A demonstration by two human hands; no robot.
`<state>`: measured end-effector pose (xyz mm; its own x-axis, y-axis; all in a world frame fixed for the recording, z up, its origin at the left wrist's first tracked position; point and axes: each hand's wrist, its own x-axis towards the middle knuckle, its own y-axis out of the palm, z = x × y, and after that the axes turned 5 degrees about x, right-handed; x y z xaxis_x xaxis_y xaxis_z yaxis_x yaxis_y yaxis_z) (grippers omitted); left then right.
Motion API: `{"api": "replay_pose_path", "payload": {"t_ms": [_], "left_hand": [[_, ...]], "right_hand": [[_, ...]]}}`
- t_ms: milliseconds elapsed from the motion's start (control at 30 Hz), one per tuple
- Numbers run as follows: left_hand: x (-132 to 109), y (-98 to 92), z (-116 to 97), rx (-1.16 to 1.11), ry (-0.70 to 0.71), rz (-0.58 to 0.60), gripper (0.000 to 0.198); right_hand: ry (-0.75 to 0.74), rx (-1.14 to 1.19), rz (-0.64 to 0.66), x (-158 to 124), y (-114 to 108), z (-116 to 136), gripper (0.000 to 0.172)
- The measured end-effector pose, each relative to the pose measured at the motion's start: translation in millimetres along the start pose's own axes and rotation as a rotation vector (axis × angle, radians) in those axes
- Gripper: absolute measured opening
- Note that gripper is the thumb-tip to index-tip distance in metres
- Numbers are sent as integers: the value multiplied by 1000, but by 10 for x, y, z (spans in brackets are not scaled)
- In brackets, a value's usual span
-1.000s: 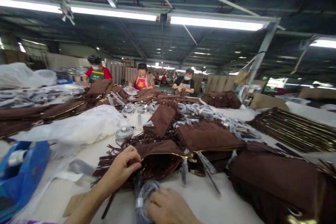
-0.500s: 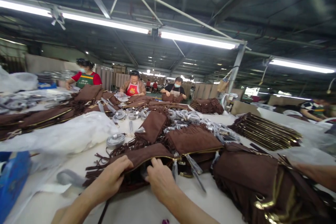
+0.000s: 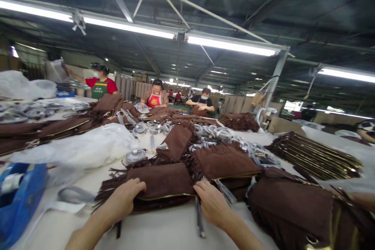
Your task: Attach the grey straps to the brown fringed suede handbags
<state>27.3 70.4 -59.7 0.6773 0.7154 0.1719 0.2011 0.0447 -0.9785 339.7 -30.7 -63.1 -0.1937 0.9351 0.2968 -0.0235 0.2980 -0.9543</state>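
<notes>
A brown fringed bag [image 3: 164, 179] lies flat on the white table, its gold zipper edge facing me and slightly gaping. My left hand [image 3: 127, 195] grips the bag's left end, fingers curled over the top. At the zipper's right end, my right hand [image 3: 209, 199] pinches the bag's corner, with a grey wrapped zipper pull [image 3: 199, 216] hanging beside it. Another brown bag [image 3: 225, 162] rests just beyond my right hand. The inside of the bag is mostly hidden.
A blue tape dispenser [image 3: 22, 203] stands at left, near white plastic film [image 3: 84, 144]. Wrapped strap coils [image 3: 135, 156] lie behind the bag. Large bags [image 3: 290, 207] and stacked zippered pieces [image 3: 316, 156] fill the right. Three people work across the table; a person's arm [image 3: 361, 200] shows at right.
My right hand has moved from the bag's opening to its right corner. The opening has narrowed and the top lies flatter. The view has turned slightly left.
</notes>
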Motion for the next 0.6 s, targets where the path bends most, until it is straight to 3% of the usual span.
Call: {"api": "replay_pose_path", "payload": {"t_ms": [133,233,300,400,467,600], "left_hand": [[-40,-186,-244,103,-55,141,46],[-68,-312,-621,190,-99,188,31],[-90,-341,-944,180,-93,146,26],[-120,-275,-1424,64,-75,35,28],[-138,-178,-1671,17,-115,15,31],[-193,9,-1932,-20,-158,81,50]], "right_hand": [[-8,-145,-76,-23,243,35,26],[-70,-207,-159,-36,259,133,18],[-100,-211,-206,-90,205,210,20],[-65,-203,-206,-245,142,348,38],[-8,-135,-133,-369,142,435,47],[126,298,-11,-549,172,504,29]]}}
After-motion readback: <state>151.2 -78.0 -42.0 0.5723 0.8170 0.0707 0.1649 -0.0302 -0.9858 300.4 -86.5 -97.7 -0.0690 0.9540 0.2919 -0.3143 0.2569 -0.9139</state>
